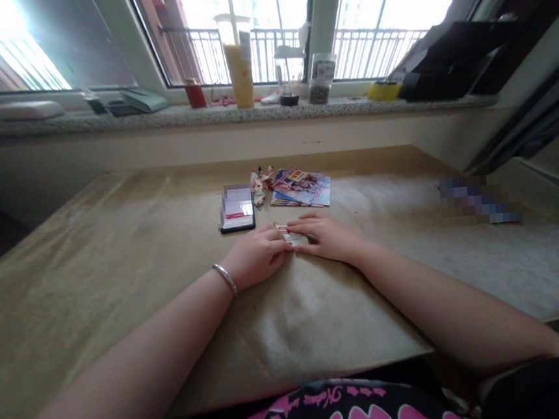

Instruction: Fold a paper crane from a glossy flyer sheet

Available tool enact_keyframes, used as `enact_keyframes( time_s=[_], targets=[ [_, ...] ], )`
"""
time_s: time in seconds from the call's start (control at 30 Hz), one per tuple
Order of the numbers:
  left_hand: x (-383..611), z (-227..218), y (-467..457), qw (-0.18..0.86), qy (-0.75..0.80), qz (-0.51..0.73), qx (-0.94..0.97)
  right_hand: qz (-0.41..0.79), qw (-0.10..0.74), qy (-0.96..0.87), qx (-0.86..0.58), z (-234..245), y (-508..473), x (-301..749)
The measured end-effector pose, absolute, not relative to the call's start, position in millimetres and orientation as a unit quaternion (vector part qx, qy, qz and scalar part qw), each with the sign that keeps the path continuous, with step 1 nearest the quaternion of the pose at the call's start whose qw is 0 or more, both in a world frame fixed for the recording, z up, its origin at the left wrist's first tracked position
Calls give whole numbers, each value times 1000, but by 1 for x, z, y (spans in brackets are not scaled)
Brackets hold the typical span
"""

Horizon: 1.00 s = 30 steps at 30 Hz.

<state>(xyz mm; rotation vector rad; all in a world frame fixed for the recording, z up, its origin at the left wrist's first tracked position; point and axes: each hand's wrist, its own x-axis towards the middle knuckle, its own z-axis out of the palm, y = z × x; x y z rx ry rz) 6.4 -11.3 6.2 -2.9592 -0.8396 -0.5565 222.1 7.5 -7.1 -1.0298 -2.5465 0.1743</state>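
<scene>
A small piece of folded white paper (pixel 296 239) with red and yellow print lies on the table between my hands. My left hand (pixel 253 256), with a silver bangle at the wrist, has its fingers closed on the left side of the paper. From the right, my right hand (pixel 329 236) grips the same paper, index finger along its far edge and thumb at its near edge. Parts of the paper are hidden beneath the fingers. Just beyond sit a phone (pixel 237 208) with a lit screen, some folded paper pieces (pixel 260 184) and a stack of colourful printed sheets (pixel 307 189).
A tan cover lies over the table (pixel 132 268). At the right lies a blurred dark object (pixel 479 200). On the windowsill (pixel 178 118) stand a tall cup (pixel 239 69) with yellow contents, a red container (pixel 195 94), a clear jar (pixel 321 78) and a black case (pixel 447 61).
</scene>
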Motion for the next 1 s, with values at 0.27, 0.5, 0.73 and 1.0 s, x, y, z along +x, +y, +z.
enact_keyframes(
  time_s=[0.27, 0.5, 0.73, 1.0],
  targets=[
    [3, -1, -4, -16, -381, -175, -908, 128, 207, -899, -365, -11, 10, 226],
    [5, 3, -6, 1, -403, -134, -905, 127, 213, -908, -339, -11, 11, 230],
    [6, 10, -10, 61, -419, -107, -899, 32, 206, -918, -336, -2, 6, 233],
    [5, 10, -6, 60, -413, -127, -900, -20, 162, -918, -360, 6, -2, 228]
  ],
)
